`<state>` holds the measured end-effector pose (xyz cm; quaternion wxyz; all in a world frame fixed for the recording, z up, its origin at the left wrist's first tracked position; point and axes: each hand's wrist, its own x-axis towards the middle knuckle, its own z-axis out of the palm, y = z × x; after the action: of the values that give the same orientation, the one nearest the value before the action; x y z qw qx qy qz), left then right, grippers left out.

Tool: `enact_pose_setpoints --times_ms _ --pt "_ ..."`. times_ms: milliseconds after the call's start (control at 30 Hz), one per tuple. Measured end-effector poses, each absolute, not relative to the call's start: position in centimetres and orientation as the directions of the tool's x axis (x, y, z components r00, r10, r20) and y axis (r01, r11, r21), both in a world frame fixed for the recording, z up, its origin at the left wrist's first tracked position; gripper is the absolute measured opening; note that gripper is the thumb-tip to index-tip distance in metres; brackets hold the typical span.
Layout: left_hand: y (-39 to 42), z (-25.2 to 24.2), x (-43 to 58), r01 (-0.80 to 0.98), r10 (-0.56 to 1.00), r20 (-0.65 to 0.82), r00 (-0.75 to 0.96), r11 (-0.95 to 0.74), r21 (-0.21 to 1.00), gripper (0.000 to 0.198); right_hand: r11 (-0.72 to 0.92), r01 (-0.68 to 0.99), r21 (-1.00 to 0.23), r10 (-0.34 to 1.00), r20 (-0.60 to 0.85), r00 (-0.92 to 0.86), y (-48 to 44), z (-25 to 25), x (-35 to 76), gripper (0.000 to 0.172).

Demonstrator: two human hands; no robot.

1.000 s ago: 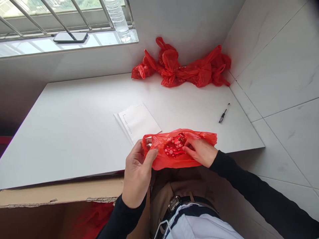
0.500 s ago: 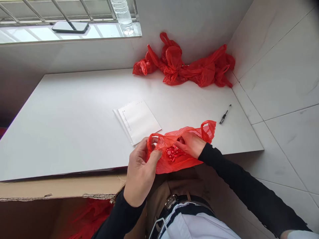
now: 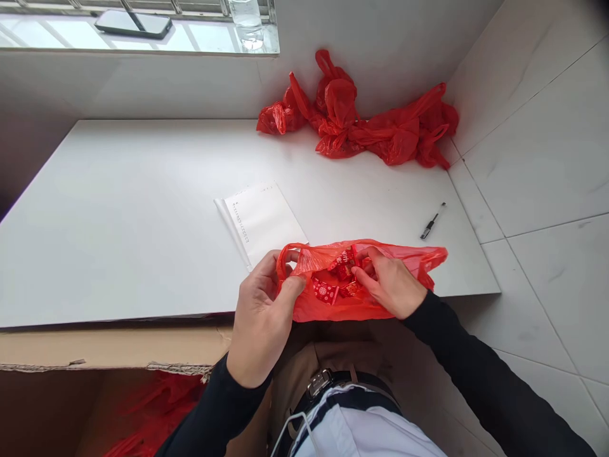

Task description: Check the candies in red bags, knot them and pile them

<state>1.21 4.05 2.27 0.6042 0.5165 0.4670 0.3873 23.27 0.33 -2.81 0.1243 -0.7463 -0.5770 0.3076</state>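
A thin red plastic bag (image 3: pixel 371 311) is held at the table's front edge, its mouth spread wide. My left hand (image 3: pixel 266 304) grips its left handle, fingers through the loop and thumb pressed on the film. Inside lie several small red wrapped packets (image 3: pixel 325 291) with white and gold patterns. My right hand (image 3: pixel 392 282) reaches into the mouth of the bag, thumb and fingers pinching one small red packet (image 3: pixel 346 259). Part of its fingers is hidden by the packets and film. The bag's other handle (image 3: pixel 435 257) hangs loose beyond my right wrist.
On the white table (image 3: pixel 143 216) lie a white paper booklet (image 3: pixel 264 219) and a black pen (image 3: pixel 432 223). Several knotted red bags (image 3: pixel 394 136) sit against the wall. A phone (image 3: pixel 133 24) and a bottle (image 3: pixel 247 25) rest on the sill. A cardboard box (image 3: pixel 118 349) stands below left.
My right hand has drawn back to the right, a small red packet now showing at its fingertips. The bag's mouth is wider, its right handle stretched rightward. My left hand keeps its grip.
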Motion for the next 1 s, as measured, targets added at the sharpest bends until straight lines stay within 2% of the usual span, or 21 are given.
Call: enact_pose_setpoints --times_ms 167,267,333,367,433,467,533,600,733,833,1000 --pt "3.8 3.5 1.2 0.144 0.941 -0.248 0.231 0.219 0.965 0.023 -0.215 0.863 -0.456 0.976 -0.14 0.169 -2.7 1.5 23.5 0.023" --pt "3.8 4.0 1.2 0.212 0.95 -0.241 0.197 0.199 0.957 0.028 -0.158 0.888 -0.431 0.952 0.171 0.253 -3.7 3.4 24.4 0.023" --pt "3.9 4.1 1.1 0.24 0.956 -0.232 0.179 0.186 0.953 0.03 -0.144 0.936 -0.321 0.887 0.378 0.266 -3.9 4.0 25.7 0.035" --pt "4.0 4.1 1.1 0.245 0.957 -0.23 0.175 0.184 0.952 0.031 -0.152 0.955 -0.254 0.87 0.425 0.251 -4.0 4.0 26.5 0.044" --pt "4.0 4.2 1.0 0.235 0.956 -0.232 0.178 0.187 0.954 0.033 -0.173 0.967 -0.187 0.896 0.377 0.233 -4.0 3.7 28.3 0.058" --pt "3.9 4.2 0.9 0.229 0.954 -0.231 0.191 0.186 0.956 0.033 -0.199 0.958 -0.206 0.919 0.301 0.255 -4.1 3.5 29.0 0.058" --pt "3.8 4.2 0.8 0.22 0.955 -0.214 0.207 0.168 0.961 0.03 -0.302 0.905 -0.299 0.923 0.143 0.356 -4.3 3.3 30.0 0.046" --pt "3.7 4.0 0.7 0.203 0.968 -0.169 0.187 0.13 0.97 0.024 -0.429 0.825 -0.369 0.873 0.066 0.484 -4.5 3.6 30.2 0.033" --pt "3.5 3.5 0.4 0.16 0.997 -0.032 0.065 0.021 0.987 0.012 -0.504 0.754 -0.421 0.774 0.168 0.61 -4.5 5.2 28.9 0.027" --pt "3.2 3.2 0.1 0.157 0.997 0.066 0.044 -0.072 0.985 0.012 -0.454 0.738 -0.5 0.729 0.268 0.63 -4.4 6.1 28.0 0.025" --pt "2.3 3.4 -0.3 0.164 0.988 0.152 0.04 -0.157 0.974 0.02 -0.343 0.711 -0.613 0.734 0.298 0.611 -4.8 6.4 27.4 0.036"
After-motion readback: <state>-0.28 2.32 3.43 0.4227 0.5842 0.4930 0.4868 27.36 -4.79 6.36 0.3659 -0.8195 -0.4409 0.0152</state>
